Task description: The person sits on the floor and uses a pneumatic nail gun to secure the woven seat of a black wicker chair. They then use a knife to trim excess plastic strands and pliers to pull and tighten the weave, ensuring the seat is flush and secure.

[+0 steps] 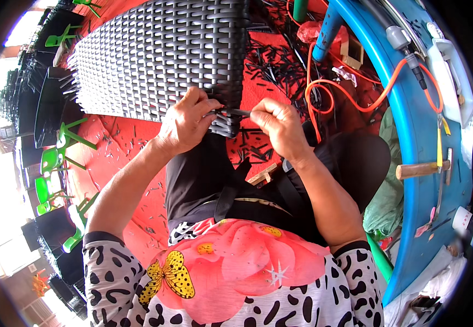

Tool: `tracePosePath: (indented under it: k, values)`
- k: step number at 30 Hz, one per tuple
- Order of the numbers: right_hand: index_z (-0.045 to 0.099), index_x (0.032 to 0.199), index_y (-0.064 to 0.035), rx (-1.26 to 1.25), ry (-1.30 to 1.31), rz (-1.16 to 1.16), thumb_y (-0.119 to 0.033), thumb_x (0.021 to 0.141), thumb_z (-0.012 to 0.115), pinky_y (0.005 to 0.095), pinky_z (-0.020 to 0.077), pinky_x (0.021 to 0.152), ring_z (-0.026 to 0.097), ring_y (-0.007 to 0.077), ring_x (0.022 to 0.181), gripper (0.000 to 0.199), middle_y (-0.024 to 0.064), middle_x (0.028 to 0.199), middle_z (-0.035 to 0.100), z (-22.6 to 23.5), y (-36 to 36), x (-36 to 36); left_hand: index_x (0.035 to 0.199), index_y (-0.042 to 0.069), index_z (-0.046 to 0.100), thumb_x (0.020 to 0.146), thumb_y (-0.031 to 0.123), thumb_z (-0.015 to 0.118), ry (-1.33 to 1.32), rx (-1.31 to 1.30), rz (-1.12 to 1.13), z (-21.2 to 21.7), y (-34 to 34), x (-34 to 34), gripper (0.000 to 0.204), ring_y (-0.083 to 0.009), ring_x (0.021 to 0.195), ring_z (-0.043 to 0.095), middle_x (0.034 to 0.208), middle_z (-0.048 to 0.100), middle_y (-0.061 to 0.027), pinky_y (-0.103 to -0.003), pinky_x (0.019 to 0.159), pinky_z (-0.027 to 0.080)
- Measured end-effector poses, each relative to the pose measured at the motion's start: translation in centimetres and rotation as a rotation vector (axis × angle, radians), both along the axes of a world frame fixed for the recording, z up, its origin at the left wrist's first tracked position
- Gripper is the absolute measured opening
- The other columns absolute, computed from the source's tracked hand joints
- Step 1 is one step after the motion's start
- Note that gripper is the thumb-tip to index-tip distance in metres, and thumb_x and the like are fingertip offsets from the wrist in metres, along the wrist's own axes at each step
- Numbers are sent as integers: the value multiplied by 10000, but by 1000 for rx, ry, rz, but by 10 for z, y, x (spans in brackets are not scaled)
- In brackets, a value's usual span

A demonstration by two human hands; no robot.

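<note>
A dark grey woven wicker panel extends away from my lap, its near right corner between my hands. My left hand is closed at that corner, thumb and fingers pinched on the weave's edge. A short dark wicker strip runs from the corner to my right hand, which pinches its outer end. The strip's inner end is partly hidden by the left fingertips and the weave.
Dark strip offcuts litter the red floor covering. On my right, a blue table bears a wooden-handled hammer; an orange hose loops beside it. A green sack lies under its edge. Small green chairs line the left.
</note>
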State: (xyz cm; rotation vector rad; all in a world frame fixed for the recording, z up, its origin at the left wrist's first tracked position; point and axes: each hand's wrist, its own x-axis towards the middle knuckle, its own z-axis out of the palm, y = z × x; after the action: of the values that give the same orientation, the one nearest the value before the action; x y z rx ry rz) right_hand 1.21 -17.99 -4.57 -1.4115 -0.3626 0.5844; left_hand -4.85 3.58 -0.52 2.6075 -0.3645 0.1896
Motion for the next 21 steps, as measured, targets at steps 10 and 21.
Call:
tracePosePath:
  k: [10,21]
  values:
    - [588,757,-25,285,291,-54,-70,870,572,201,294,470,366,23,537,123,-49,625,475,11,3,7,992,82,639,687,31,679,-335,344,-290,21,-16,31,311,-263,922,578,1047,562,-115,-389,785,475]
    - [618,814,-12,46,-126,-99,-53,791,649,287,436,569,552,128,637,56,28,676,570,6,-22,31,981,71,642,621,64,657,-305,439,-451,30,-36,72,360,-295,1152,503,1172,567,-106,-495,965,352]
